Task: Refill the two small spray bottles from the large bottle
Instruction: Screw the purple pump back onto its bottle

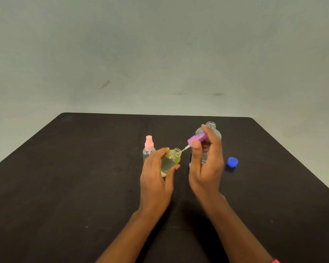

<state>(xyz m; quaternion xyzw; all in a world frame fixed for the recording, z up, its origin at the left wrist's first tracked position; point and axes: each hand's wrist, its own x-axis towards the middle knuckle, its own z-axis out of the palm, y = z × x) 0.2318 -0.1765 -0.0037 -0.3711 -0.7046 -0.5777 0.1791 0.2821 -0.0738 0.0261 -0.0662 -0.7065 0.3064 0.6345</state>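
Just left of the large bottle (pixel 210 128), the left hand (pixel 156 175) grips the filled small bottle (pixel 170 161) round its body. The right hand (pixel 207 168) pinches the purple spray head (pixel 197 139), its tube tip at the open neck. The bottle is probably light, thin-walled and slippery, so a gentle hold on the body seems best.

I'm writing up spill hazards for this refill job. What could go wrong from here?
The yellow bottle is open, tilted and held in the left hand, so liquid may spill. The right hand, holding the purple sprayer, works just in front of the uncapped large bottle and might knock it over.
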